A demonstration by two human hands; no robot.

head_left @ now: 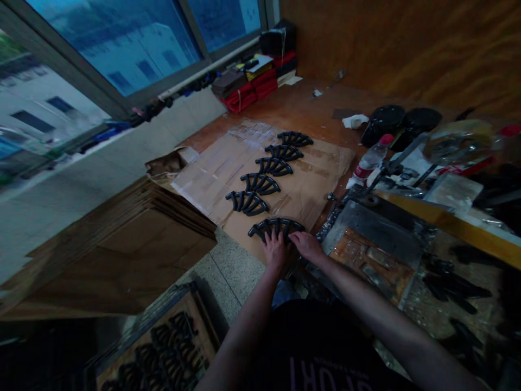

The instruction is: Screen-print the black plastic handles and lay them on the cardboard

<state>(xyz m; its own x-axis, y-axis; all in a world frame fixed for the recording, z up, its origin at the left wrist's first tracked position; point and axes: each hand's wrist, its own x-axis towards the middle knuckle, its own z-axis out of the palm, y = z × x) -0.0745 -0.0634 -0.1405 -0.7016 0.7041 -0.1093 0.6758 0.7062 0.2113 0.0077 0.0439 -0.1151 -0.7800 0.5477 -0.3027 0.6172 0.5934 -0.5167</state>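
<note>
Touching near side of black ribbed part at near end of cardboard sheet: both hands. Left hand: fingers slightly spread, laid over ribs. Right hand: fingers bent, bunched by part's right end. Undersides of fingers hidden; cannot tell whether either hand grips. Five similar parts lie in row beyond. Dark parts at lower left partly cut off, outlines hard to make out.
</note>
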